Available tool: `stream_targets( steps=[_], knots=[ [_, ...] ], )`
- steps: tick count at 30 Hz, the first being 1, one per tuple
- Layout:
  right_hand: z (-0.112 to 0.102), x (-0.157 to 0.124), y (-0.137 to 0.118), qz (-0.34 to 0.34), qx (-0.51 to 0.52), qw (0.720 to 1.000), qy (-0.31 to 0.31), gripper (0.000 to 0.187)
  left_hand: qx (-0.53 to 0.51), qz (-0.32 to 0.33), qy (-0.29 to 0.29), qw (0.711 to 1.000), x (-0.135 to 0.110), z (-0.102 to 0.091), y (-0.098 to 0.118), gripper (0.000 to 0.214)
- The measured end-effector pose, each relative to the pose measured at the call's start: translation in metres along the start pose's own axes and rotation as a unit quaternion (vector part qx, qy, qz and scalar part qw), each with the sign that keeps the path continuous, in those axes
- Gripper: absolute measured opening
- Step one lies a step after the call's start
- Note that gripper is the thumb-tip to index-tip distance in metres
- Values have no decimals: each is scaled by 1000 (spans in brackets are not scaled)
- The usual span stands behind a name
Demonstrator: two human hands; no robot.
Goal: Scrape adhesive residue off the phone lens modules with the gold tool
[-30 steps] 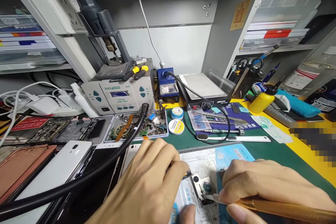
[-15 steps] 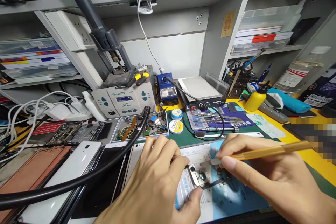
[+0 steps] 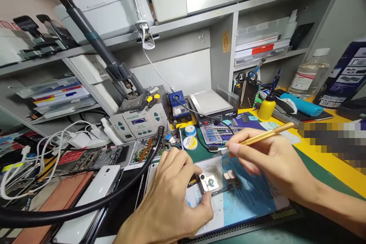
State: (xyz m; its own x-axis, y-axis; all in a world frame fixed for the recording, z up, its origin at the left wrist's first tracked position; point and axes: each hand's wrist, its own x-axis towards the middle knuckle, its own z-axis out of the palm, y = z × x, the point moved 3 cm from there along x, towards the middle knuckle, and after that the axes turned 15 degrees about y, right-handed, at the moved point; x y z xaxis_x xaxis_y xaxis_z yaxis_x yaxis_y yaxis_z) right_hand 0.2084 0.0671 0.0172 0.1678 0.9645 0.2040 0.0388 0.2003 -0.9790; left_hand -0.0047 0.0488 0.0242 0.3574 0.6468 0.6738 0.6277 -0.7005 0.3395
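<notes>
My left hand [image 3: 171,194] is closed on a small phone camera module [image 3: 211,183], its edge pinched between fingers and thumb. The module has a round lens and a flex cable running to the right. It rests on a blue and white printed box [image 3: 243,202]. Between the fingertips of my right hand [image 3: 265,160] is a gold-handled blade tool [image 3: 268,133], raised above and right of the module. Its blade is mostly hidden by the fingers. Small dark and pale parts [image 3: 230,175] lie on the box right of the module.
A black hose [image 3: 85,209] crosses over several phones [image 3: 88,202] at left. Behind stand a grey rework station [image 3: 137,122], a hot plate [image 3: 213,103], a parts tray [image 3: 135,154] and round tins [image 3: 190,143]. At right are a yellow bottle [image 3: 266,108] and a clear bottle [image 3: 309,74].
My right hand has lifted the blade tool up and away from the camera module. My left hand keeps its pinch on the module. The camera view has tilted upward and shifted.
</notes>
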Motion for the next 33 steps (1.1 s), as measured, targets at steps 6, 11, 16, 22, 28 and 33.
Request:
stream_targets(
  steps=[6, 11, 16, 22, 28, 33],
  knots=[
    [-6, 12, -3, 32, 48, 998, 39, 33, -296, -289, 35, 910, 8, -17, -11, 18],
    [-5, 10, 7, 52, 46, 997, 32, 36, -493, -418, 16, 763, 6, -23, -5, 36],
    [-5, 11, 13, 53, 34, 998, 29, 54, -602, -478, 8, 639, 2, -14, -5, 34],
    [-5, 14, 12, 55, 25, 998, 28, 58, -648, -510, -4, 565, 0, -11, -7, 35],
    [-3, 15, 11, 61, 35, 997, 24, 50, -654, -536, -5, 534, 0, -8, -5, 32],
    [-3, 13, 11, 63, 29, 997, 20, 51, -657, -545, -12, 520, 0, -8, -4, 29]
  ],
)
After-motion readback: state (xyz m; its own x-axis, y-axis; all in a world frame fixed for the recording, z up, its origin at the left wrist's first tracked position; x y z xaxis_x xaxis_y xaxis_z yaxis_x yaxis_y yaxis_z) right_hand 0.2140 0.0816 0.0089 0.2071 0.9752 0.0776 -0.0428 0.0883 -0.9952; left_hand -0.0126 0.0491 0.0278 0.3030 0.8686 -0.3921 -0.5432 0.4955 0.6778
